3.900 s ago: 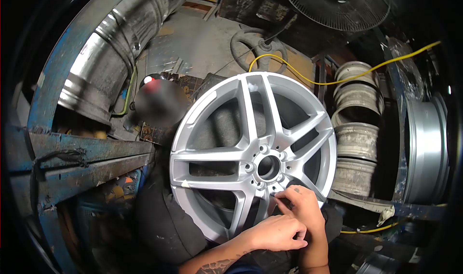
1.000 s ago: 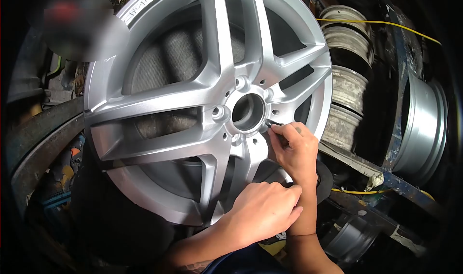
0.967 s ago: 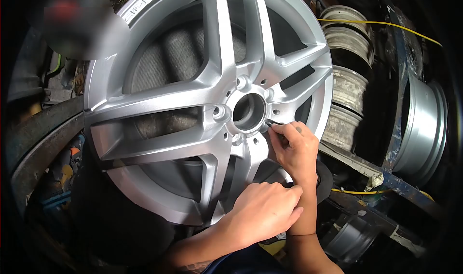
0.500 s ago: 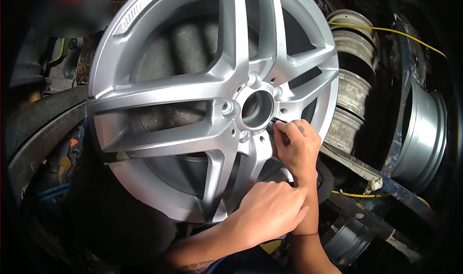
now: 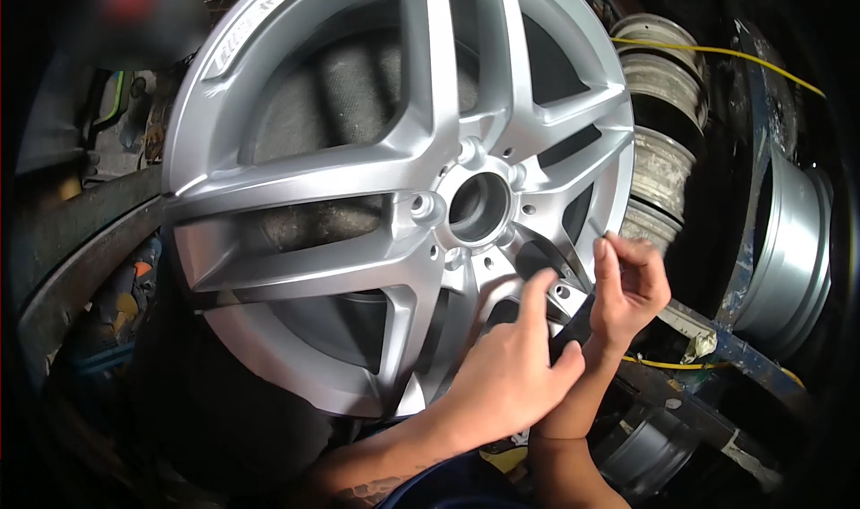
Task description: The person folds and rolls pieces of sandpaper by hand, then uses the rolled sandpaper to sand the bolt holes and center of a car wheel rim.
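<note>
A large silver alloy wheel (image 5: pixel 354 164) faces me, with double spokes around a round centre hole. My left hand (image 5: pixel 511 366) is beside the lower right spokes, its index finger stretched up and its thumb apart, nothing visible in it. To its right, my right hand (image 5: pixel 632 285) is raised near the wheel's right edge, with thumb and index finger pinched together. Something tiny and dark may be at those fingertips; I cannot make it out. Between the hands, a bright metal surface with a small round hole (image 5: pixel 563 291) shows at the lower right spoke.
Stacked worn rims (image 5: pixel 661 164) stand behind on the right, with a yellow hose (image 5: pixel 735 54) across them. A silver rim (image 5: pixel 784 249) is farther right by a blue metal frame (image 5: pixel 748 267). A blurred dark shape (image 5: pixel 130 25) fills the upper left.
My right hand has moved from the hub area outward to the right. My left index finger has stretched up and away from the right wrist. The wheel looks barely moved from half a second ago.
</note>
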The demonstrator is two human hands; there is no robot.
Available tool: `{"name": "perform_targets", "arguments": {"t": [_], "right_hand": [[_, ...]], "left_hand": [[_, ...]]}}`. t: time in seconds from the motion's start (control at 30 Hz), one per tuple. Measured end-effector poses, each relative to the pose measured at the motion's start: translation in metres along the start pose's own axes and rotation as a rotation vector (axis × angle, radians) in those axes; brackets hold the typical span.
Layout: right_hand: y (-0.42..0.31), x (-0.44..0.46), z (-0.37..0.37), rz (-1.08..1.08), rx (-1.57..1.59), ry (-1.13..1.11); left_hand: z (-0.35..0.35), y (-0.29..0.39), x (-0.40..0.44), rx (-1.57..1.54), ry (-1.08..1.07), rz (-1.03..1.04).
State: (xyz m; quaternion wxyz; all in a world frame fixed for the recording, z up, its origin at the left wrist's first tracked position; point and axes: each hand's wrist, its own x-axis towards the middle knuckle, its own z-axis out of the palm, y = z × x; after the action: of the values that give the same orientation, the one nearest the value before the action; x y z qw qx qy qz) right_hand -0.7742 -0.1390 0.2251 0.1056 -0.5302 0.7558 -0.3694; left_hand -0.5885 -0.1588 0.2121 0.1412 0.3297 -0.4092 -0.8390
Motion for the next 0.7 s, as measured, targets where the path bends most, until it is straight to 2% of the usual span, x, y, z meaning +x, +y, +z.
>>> {"name": "perform_targets", "arguments": {"t": [0.07,0.17,0.2,0.27,0.4,0.5,0.7], "right_hand": [[-0.008,0.004,-0.005,-0.007,-0.008,0.000],[-0.005,0.013,-0.005,-0.088,-0.052,-0.027],[-0.005,0.014,-0.002,-0.020,-0.072,-0.001],[-0.002,0.021,-0.005,-0.085,-0.125,-0.020],[-0.008,0.027,-0.011,-0.114,-0.038,-0.018],[-0.016,0.028,-0.015,-0.212,-0.068,-0.049],[-0.016,0.023,-0.032,-0.176,0.026,-0.068]], "left_hand": [[0.001,-0.009,0.008,-0.155,-0.019,0.008],[-0.001,-0.020,0.025,-0.488,-0.027,-0.201],[-0.002,-0.023,0.030,-0.643,-0.054,-0.217],[-0.003,-0.030,0.040,-0.693,-0.074,-0.237],[-0.009,-0.018,0.044,-0.788,-0.080,-0.282],[-0.008,-0.016,0.043,-0.728,-0.100,-0.264],[-0.013,-0.029,0.041,-0.787,-0.121,-0.223]]}}
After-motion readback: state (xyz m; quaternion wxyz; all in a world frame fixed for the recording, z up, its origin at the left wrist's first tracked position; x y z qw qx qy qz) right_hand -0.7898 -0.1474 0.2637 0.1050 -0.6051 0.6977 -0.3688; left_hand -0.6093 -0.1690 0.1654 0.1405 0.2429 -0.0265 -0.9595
